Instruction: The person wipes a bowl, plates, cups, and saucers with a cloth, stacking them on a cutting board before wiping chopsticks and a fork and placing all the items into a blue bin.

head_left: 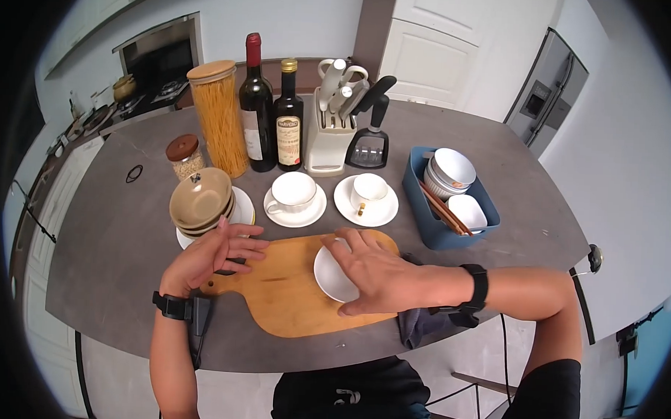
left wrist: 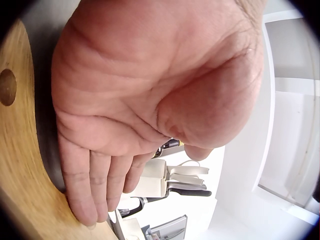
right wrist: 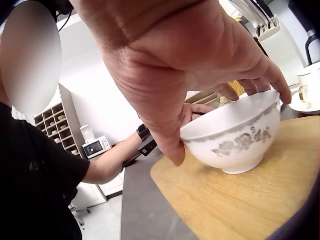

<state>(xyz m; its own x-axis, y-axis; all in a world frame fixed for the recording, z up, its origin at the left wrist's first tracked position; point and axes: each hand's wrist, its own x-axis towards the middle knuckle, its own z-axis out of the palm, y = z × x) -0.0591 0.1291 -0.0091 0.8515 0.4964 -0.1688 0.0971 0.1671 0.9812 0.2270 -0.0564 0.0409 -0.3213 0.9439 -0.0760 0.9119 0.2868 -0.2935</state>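
A white bowl (head_left: 329, 274) is at the right part of the wooden board (head_left: 284, 307); the right wrist view shows grey flowers on the bowl (right wrist: 242, 141) and its foot at the board (right wrist: 220, 205). My right hand (head_left: 381, 276) spans it from above, and in the right wrist view the thumb and fingertips of the hand (right wrist: 185, 62) grip opposite sides of its rim. My left hand (head_left: 207, 258), fingers extended and holding nothing, is by the board's handle, in front of the stacked brown bowls (head_left: 200, 199). Its palm (left wrist: 150, 80) faces the left wrist camera.
Behind the board stand two white cups (head_left: 293, 191) on saucers. Farther back are a pasta jar (head_left: 220, 120), two dark bottles (head_left: 257, 118) and a knife block (head_left: 329, 146). A blue basket (head_left: 428, 231) with bowls and chopsticks stands right; a dark cloth (head_left: 424, 327) lies by the board.
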